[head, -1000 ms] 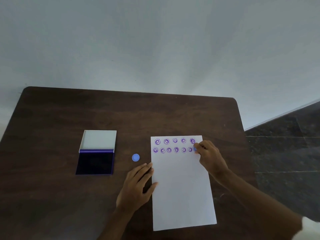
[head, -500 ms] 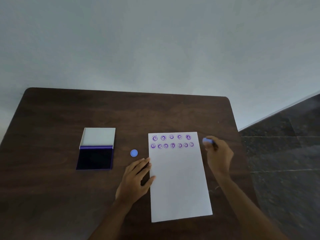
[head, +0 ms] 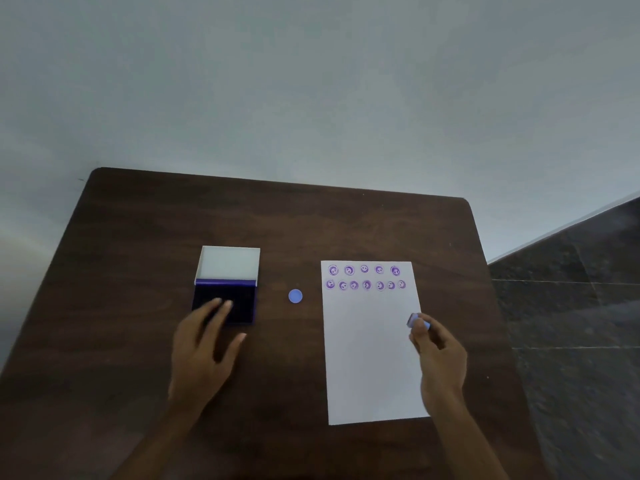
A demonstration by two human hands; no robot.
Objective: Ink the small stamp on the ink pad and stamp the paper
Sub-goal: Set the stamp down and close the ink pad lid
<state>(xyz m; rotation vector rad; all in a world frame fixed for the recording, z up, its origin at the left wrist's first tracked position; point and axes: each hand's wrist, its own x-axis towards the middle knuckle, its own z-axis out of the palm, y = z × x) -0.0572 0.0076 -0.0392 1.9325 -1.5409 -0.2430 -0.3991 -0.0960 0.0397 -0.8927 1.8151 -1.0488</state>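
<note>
Your right hand (head: 439,358) kept a closed grip on the small stamp (head: 415,320) over the paper (head: 370,344), while your left hand (head: 202,348), fingers spread, reached the ink pad (head: 239,303).

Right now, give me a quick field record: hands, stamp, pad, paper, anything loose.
left hand: open, fingertips over the ink pad's near edge
right hand: pinching the small stamp over the paper's right edge
ink pad: lid open, dark pad exposed
paper: two rows of purple prints at top, rest blank
blue cap: loose on the table between pad and paper
</note>
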